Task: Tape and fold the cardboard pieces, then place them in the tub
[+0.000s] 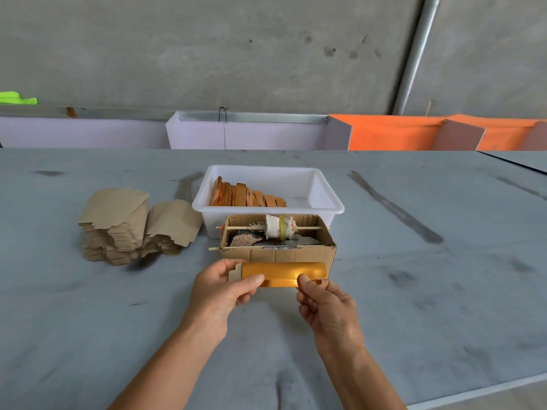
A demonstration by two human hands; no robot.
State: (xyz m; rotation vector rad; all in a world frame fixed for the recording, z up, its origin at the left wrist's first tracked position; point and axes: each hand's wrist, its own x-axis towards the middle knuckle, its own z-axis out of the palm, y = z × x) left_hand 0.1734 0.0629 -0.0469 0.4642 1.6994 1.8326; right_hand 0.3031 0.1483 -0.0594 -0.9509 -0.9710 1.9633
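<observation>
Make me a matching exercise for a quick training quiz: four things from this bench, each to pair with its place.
Things:
1. gold cardboard piece
2. folded orange pieces
3. brown flat stack
4. tape roll

Places:
A. on a stick across the open cardboard box
B. left of the white tub, on the table
C. held by the left hand and right hand
D. inside the white tub

Pairs: 1-C, 2-D, 3-B, 4-A

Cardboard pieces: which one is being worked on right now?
The gold piece held between left hand and right hand in front of the cardboard box; others stand in the tub or lie stacked, brown side up.
</observation>
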